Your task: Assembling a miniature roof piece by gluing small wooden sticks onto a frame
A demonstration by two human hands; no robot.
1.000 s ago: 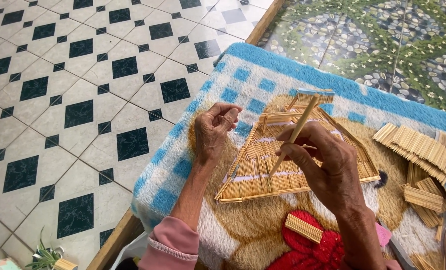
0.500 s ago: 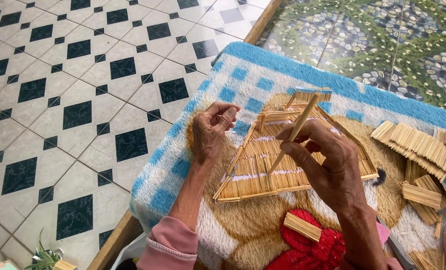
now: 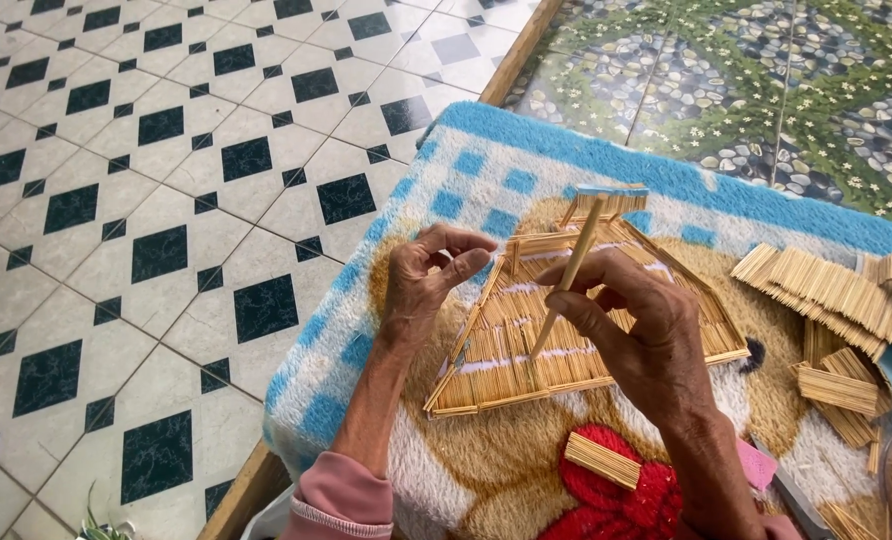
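Observation:
A flat roof-shaped panel of glued wooden sticks (image 3: 511,350) lies on a blue, white and tan fleece blanket (image 3: 486,165). My right hand (image 3: 641,335) hovers over the panel and pinches a long thin wooden stick (image 3: 569,275) that points up and away. My left hand (image 3: 431,280) rests at the panel's left edge, thumb and fingers curled together near the top left corner; whether it pinches anything I cannot tell.
Several other stick panels (image 3: 831,290) lie to the right on the blanket, and a small stick bundle (image 3: 603,460) sits on the red patch. A black-and-white tiled floor (image 3: 156,200) lies left, a pebble-patterned floor (image 3: 756,80) beyond.
Both hands stay almost where they were; the stick in my right hand has tilted slightly.

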